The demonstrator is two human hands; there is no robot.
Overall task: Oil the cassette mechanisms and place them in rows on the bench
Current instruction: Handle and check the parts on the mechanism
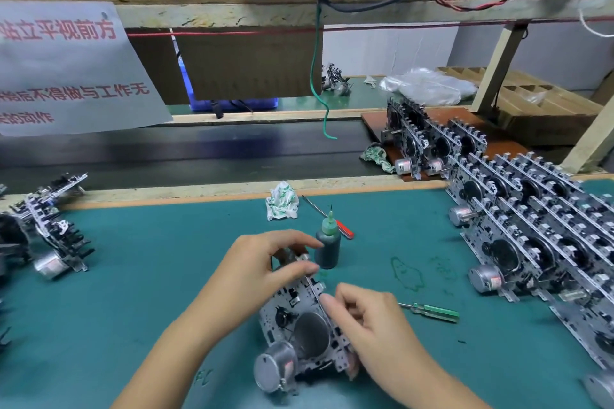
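Just in front of the oil bottle (327,247), both hands hold one cassette mechanism (299,325) tilted on the green mat (133,259): the left hand (265,262) pinches its far end, the right hand (365,325) curls round its near right edge. The step looks like handling before or after oiling. To do it well, keep fingers off the flywheel, then set it flush with the rows of mechanisms (531,226) right of the bottle.

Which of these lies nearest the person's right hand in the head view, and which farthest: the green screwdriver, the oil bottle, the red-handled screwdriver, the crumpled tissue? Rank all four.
From the right hand:
1. Green screwdriver, just to its right on the mat.
2. Oil bottle, standing ahead, beside the left hand.
3. Red-handled screwdriver, behind the bottle.
4. Crumpled tissue, farthest, near the mat's back edge.
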